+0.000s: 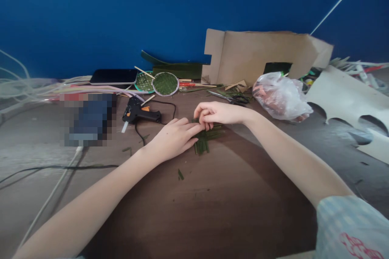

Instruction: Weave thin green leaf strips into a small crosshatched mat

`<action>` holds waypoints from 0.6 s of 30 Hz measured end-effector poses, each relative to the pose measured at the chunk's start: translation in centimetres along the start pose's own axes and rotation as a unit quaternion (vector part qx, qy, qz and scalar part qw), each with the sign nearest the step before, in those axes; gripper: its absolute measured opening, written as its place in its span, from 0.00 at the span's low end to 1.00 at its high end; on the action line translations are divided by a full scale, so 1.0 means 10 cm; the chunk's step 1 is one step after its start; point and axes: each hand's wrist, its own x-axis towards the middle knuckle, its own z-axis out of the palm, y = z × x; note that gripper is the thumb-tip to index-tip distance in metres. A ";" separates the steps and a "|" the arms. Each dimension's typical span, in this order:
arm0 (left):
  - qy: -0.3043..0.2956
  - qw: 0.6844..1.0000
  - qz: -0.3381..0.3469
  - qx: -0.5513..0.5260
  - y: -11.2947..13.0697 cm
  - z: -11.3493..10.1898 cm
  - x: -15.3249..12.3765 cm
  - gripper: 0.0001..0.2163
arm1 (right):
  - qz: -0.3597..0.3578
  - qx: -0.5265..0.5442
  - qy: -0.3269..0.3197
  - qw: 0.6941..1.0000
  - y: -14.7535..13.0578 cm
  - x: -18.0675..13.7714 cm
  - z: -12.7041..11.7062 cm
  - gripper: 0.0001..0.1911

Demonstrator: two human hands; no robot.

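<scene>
A small criss-cross weave of green leaf strips (201,145) lies on the brown table in front of me, partly covered by my fingers. My left hand (176,136) reaches in from the left and holds the weave at its left edge, with thumb and fingers pressed onto it. Over the upper part, my right hand (217,113) has its fingers bent in a pinch on the strips, close to the left fingertips. Exactly which strip it grips is hidden. A loose leaf scrap (180,175) rests nearer to me.
Left of my hands are a black glue gun (140,112) and a blurred-out device (91,119) on a white cable. Behind lie two round green pieces (165,84), a phone (114,76), scissors (226,97) and cardboard (255,54). A plastic bag (281,97) and cut-out card (349,93) are right.
</scene>
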 end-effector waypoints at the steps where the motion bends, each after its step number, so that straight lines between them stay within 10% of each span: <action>1: -0.002 1.000 -0.004 0.001 0.00 0.00 0.00 0.12 | 0.001 0.000 0.001 1.000 0.00 0.00 0.00 0.11; 18: 0.006 1.000 -0.021 -0.001 0.00 0.00 0.01 0.10 | 0.057 -0.086 0.078 0.992 -0.05 -0.07 -0.13 0.06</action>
